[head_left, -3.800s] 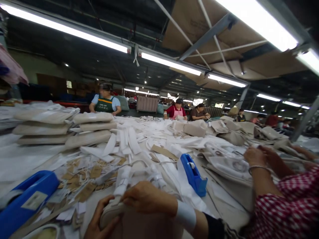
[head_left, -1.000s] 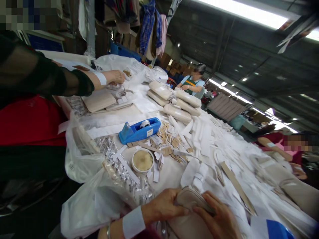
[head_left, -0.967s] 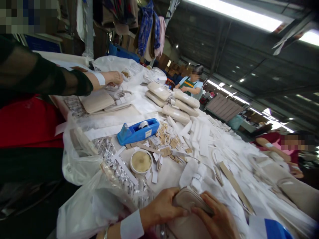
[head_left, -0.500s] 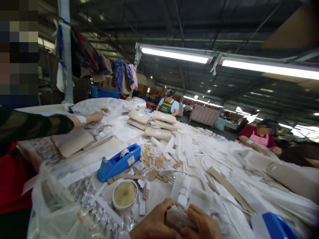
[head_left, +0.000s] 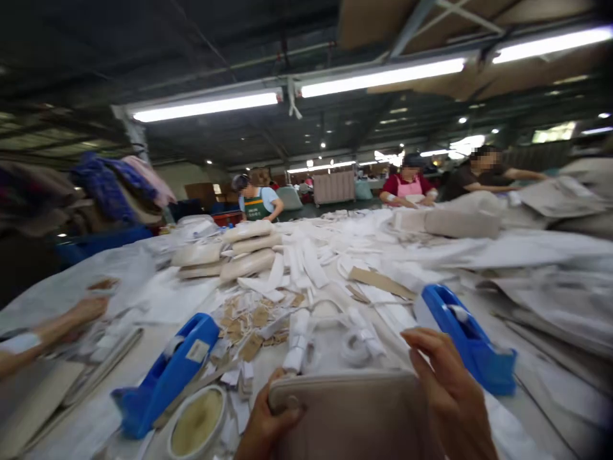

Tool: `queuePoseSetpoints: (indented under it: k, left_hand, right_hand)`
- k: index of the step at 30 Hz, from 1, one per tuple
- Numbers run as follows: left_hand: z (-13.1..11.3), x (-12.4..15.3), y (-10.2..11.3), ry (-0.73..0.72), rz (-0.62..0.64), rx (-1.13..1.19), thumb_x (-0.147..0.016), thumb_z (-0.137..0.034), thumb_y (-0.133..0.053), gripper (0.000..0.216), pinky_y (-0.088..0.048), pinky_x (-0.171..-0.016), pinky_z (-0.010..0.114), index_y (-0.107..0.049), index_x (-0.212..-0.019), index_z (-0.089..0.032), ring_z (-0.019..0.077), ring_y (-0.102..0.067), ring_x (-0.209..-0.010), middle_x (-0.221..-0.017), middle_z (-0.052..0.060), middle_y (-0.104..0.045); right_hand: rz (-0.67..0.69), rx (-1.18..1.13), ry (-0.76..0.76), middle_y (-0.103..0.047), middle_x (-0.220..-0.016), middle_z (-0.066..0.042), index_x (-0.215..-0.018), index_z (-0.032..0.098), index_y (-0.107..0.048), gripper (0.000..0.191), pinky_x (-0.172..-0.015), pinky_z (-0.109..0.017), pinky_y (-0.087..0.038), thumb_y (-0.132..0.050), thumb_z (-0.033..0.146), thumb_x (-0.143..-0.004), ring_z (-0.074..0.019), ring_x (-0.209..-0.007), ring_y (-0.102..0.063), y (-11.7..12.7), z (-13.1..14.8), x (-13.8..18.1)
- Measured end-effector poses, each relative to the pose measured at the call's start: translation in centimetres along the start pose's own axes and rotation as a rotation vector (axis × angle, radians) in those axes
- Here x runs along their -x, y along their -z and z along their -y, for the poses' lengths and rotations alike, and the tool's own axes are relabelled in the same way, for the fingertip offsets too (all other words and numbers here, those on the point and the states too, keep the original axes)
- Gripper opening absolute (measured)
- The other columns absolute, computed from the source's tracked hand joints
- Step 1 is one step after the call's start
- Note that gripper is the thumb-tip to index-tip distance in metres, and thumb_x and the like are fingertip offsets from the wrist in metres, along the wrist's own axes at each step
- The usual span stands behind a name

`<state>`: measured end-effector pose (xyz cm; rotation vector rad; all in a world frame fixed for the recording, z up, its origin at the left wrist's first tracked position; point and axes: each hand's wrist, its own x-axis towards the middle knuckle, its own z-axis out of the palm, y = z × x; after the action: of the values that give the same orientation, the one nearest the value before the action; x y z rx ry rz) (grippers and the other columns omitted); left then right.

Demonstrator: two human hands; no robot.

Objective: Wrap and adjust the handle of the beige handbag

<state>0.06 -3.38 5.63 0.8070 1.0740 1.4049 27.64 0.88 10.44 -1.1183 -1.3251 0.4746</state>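
Observation:
I hold a flat beige bag [head_left: 354,415] at the near edge of the table. My left hand [head_left: 263,425] grips its left top corner, thumb over the rim. My right hand [head_left: 450,396] is curled round its right edge, fingers on the front face. Just beyond the bag lie white wrapped handles [head_left: 330,329] on the table. A blue tape dispenser [head_left: 467,335] stands close to my right hand, and another blue tape dispenser [head_left: 165,377] lies to the left of my left hand.
A white round tub [head_left: 196,421] sits by the left dispenser. Brown tags [head_left: 249,319], white strips [head_left: 306,262] and stacked beige bags [head_left: 230,252] cover the table. A co-worker's hand [head_left: 83,313] works at the left; other people [head_left: 256,201] stand at the far side.
The view has swung right, from the left co-worker to the table's middle. The bag now faces me flat, and my right hand has shifted from its top to its right edge.

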Motion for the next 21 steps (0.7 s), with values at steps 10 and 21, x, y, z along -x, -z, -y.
queuePoseSetpoints:
  k: [10,21]
  left_hand:
    - [-0.8,-0.1,-0.7,0.114,-0.309,-0.111,-0.034,-0.031,-0.091,0.096,-0.059,-0.068,0.031,-0.06,-0.124,-0.021,0.0316,-0.07,-0.088,-0.09,0.004,-0.075]
    - [-0.4,-0.7,-0.2,0.113,-0.556,-0.043,-0.033,-0.016,-0.081,0.073,-0.062,-0.077,0.044,-0.068,-0.104,-0.029,0.0385,-0.065,-0.104,-0.077,-0.004,-0.075]
  right_hand:
    - [0.081,-0.578,-0.81,-0.07,-0.103,-0.004,-0.104,0.02,-0.066,0.04,-0.091,-0.034,-0.045,-0.07,0.032,-0.066,-0.024,-0.1,-0.062,2.5,-4.8,1.7]
    - [0.233,-0.625,-0.839,-0.072,-0.111,-0.008,-0.117,0.014,-0.069,0.05,-0.1,-0.042,-0.041,-0.064,0.036,-0.072,-0.0274,-0.103,-0.063,3.0,-3.8,-0.5]
